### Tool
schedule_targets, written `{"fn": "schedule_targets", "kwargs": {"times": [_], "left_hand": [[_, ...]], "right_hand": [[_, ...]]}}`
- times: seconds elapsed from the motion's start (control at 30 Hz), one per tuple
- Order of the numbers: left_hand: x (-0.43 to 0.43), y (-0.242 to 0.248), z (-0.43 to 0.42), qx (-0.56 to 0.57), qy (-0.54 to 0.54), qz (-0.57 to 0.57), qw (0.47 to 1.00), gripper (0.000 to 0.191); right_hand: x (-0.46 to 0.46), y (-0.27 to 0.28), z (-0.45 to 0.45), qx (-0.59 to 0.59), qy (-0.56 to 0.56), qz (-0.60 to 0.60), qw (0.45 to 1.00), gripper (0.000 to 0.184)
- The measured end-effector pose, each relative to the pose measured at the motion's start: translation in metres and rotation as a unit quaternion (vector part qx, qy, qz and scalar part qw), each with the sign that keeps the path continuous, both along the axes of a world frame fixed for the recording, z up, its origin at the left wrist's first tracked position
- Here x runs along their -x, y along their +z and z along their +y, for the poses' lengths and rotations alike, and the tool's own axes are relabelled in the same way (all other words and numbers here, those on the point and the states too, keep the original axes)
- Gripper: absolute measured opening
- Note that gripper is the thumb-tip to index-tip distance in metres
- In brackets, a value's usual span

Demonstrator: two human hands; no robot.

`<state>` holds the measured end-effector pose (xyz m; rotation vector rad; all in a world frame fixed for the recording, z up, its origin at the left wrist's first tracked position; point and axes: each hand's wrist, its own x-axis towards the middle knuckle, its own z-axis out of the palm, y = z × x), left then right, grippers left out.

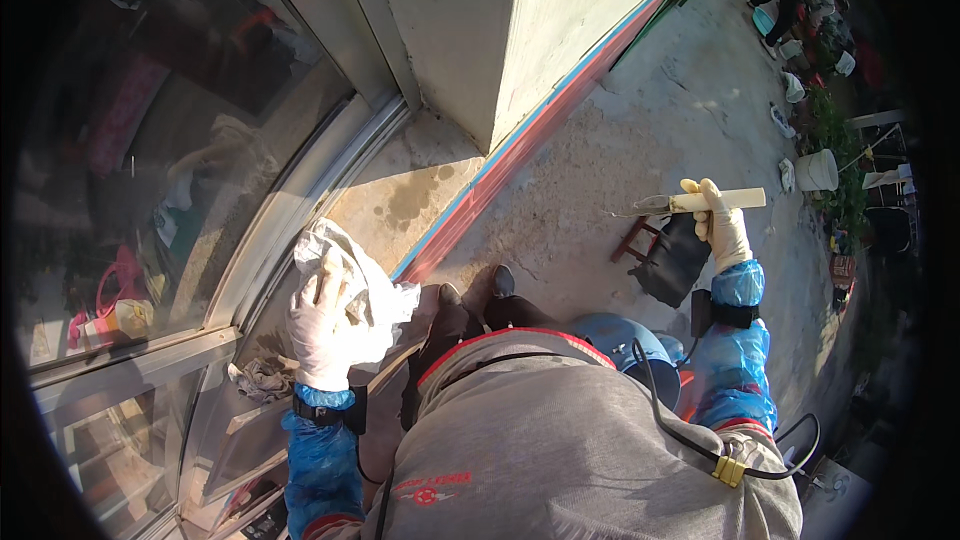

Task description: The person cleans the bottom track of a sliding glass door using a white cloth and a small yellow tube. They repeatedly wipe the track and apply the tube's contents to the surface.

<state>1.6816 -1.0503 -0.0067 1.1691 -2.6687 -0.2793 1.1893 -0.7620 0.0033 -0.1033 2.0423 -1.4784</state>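
My left hand (pixel 321 322), in a pale glove, presses a crumpled white cloth (pixel 364 285) at the metal window frame (pixel 274 232), above the sill. In my right hand (pixel 720 221), also gloved, is the cream handle (pixel 739 198) of a tool, held out over the ground. A thin metal end (pixel 651 204) points left from that handle; its exact shape is unclear. The window glass (pixel 225 157) reflects light and shows things behind it. Damp patches mark the concrete sill (pixel 416 199).
A pale wall corner (pixel 491 135) stands ahead. Behind my right hand is a stool with a dark cover (pixel 671 262). A blue bucket (pixel 626 341) is close beside me. Another crumpled cloth (pixel 262 379) lies by the window. A person (pixel 784 4), white bucket (pixel 817 170) and plants are at the far right.
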Motion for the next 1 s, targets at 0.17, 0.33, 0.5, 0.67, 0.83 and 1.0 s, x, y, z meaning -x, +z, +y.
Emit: {"fn": "schedule_targets", "kwargs": {"times": [0.17, 0.33, 0.5, 0.67, 0.83, 1.0], "left_hand": [[0.007, 0.021, -0.016, 0.048, 0.002, -0.187, 0.981, 0.063], [0.018, 0.057, -0.018, -0.047, -0.027, -0.091, 0.994, 0.078], [0.08, 0.071, -0.015, -0.137, -0.169, 0.176, 0.96, 0.072], [0.163, 0.054, 0.006, -0.097, -0.355, 0.238, 0.899, 0.07], [0.203, 0.046, 0.015, -0.185, -0.36, 0.311, 0.86, 0.043], [0.213, 0.034, 0.016, -0.196, -0.371, 0.298, 0.857, 0.024]], "right_hand": [[-0.041, 0.009, -0.023, 0.063, 0.032, -0.041, 0.997, 0.057], [-0.074, 0.018, -0.043, 0.113, 0.11, -0.049, 0.986, 0.053], [-0.097, 0.035, -0.065, 0.167, 0.217, -0.021, 0.961, 0.048], [-0.11, 0.053, -0.077, 0.127, 0.253, -0.015, 0.959, 0.051], [-0.114, 0.056, -0.085, 0.129, 0.303, -0.017, 0.944, 0.054], [-0.114, 0.051, -0.086, 0.121, 0.308, -0.019, 0.943, 0.054]]}}
